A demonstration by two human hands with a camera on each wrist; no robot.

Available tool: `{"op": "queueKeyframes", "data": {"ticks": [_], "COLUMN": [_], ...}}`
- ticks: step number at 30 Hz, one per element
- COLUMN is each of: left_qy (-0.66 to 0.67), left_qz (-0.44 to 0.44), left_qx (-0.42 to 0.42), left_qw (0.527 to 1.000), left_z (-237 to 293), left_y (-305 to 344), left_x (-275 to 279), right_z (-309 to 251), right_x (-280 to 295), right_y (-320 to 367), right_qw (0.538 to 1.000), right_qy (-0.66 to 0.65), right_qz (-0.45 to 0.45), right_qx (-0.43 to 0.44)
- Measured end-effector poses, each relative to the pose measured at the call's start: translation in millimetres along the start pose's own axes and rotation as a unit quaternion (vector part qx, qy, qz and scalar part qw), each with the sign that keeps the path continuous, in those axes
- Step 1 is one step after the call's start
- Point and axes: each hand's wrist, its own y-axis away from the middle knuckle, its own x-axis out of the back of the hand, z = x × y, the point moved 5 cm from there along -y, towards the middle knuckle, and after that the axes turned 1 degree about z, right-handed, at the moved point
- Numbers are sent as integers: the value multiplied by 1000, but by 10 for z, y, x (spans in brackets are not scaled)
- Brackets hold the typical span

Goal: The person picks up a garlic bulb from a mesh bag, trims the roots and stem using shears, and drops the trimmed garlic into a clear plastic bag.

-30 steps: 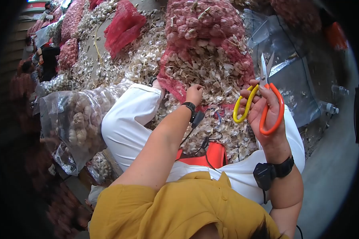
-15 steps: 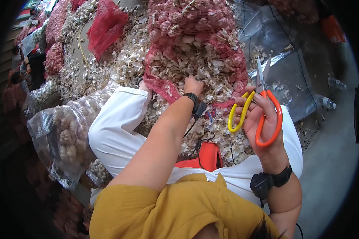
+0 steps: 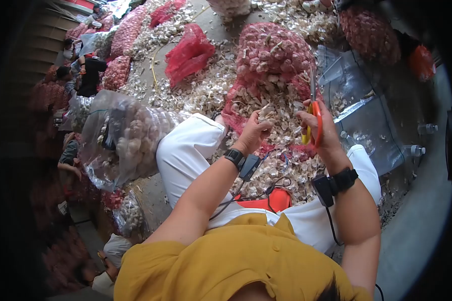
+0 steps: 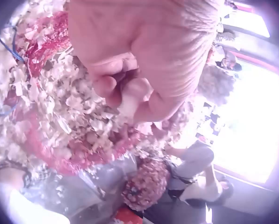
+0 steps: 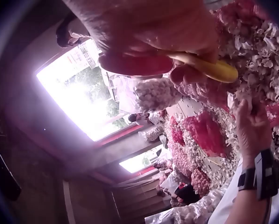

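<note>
My left hand [image 3: 252,134] is raised over the open mouth of a red mesh sack [image 3: 275,49] of garlic. Between its thumb and fingers it pinches a pale garlic bulb [image 4: 132,97], partly hidden by the fingers. To its right, my right hand [image 3: 328,134] grips scissors [image 3: 319,123] with one yellow and one orange-red handle, the blades pointing away from me. The yellow handle [image 5: 219,71] also shows in the right wrist view, beneath the fingers. Dry garlic skins [image 3: 258,173] lie under both hands and around the sack mouth.
A clear plastic bag [image 3: 135,138] of garlic bulbs stands by my left knee. Beyond it lies an empty red mesh bag [image 3: 190,52]. Plastic sheeting [image 3: 369,130] and small bottles [image 3: 414,150] are at the right. Other people [image 3: 90,75] sit among sacks at the far left.
My left hand has reached into the sack mouth among the skins and come back up with a garlic bulb. The scissors have turned and moved inward, closer to the left hand.
</note>
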Motion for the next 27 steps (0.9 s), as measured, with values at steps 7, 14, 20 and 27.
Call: {"op": "queueKeyframes", "data": {"ticks": [7,14,20,27], "left_qy": [-29,-98,-63,-232], "left_qz": [-171,-141,-76,-79], "left_qx": [-38,78,-88,-66], "left_qw": [984,982,991,967], "left_z": [429,287,342,280], "left_y": [543,731,710,606], "left_x": [-503,-511,-729,-686], "right_z": [77,151,150,57], "right_x": [-382,-380,-239,-128], "right_y": [141,303,253,170], "right_qw": [967,970,972,986], "right_qy": [140,155,108,2], "right_qz": [-96,-100,-109,-113], "right_qx": [192,158,177,125]}}
